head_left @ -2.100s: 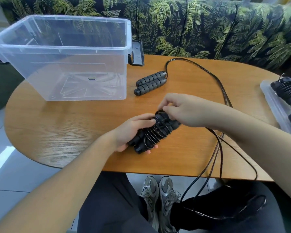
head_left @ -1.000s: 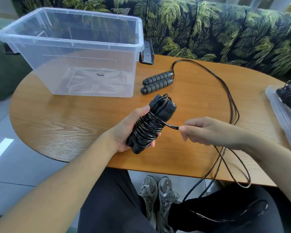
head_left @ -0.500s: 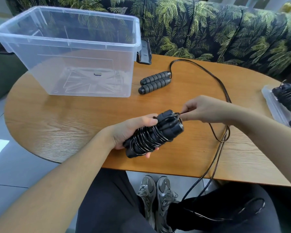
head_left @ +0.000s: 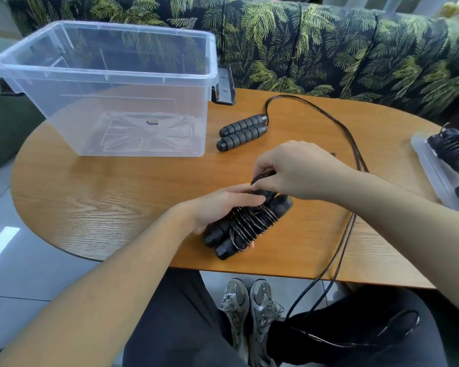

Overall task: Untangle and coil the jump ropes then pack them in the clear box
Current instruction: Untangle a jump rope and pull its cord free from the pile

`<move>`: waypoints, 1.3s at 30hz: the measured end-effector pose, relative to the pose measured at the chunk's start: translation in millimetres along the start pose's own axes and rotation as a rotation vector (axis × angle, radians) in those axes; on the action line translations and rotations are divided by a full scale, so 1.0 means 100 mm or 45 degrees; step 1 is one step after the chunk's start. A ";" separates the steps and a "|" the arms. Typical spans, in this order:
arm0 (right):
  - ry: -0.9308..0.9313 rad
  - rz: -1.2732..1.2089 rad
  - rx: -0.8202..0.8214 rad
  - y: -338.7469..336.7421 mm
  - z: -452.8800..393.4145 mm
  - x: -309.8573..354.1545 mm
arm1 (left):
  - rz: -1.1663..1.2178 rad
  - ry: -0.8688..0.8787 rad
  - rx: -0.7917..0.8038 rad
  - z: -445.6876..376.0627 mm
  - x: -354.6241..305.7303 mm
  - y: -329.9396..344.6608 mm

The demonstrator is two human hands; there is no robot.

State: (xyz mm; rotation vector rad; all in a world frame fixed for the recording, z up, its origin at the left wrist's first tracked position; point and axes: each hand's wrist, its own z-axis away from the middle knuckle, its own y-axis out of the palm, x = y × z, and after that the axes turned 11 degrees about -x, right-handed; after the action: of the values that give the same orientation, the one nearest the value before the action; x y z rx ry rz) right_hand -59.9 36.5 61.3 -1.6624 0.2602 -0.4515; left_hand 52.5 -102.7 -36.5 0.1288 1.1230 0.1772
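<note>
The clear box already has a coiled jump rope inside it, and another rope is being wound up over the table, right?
Not quite. The head view shows the clear box holds no rope yet. The left hand holds the wound jump rope over the table.

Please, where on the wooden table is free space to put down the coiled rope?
Bare wood lies on the oval wooden table in front of the clear plastic box, left of the left hand. It is crowded to the right: a loose black rope runs there, beside the clear lid.
</note>
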 end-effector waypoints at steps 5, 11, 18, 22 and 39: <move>-0.188 0.054 -0.054 0.07 0.18 0.04 | 0.189 0.101 -0.100 0.10 0.01 -0.06; -0.232 0.044 -0.415 0.25 0.41 -0.04 | 0.366 0.103 -0.224 0.13 0.00 0.07; -0.265 0.046 -0.684 0.46 0.62 -0.14 | 0.406 0.133 -0.207 0.15 0.02 0.10; -0.493 -0.086 -0.618 0.50 0.67 -0.26 | 0.290 0.171 -0.288 0.16 0.02 0.14; 0.413 -0.072 -0.745 0.63 0.70 -0.39 | 0.480 0.434 -0.574 0.01 0.13 0.20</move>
State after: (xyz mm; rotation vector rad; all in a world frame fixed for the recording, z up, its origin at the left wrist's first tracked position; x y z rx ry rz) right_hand -58.3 106.8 -13.0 -2.1651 0.6325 -0.7378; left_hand 57.5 -80.7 -43.2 -0.0980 1.3615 0.8062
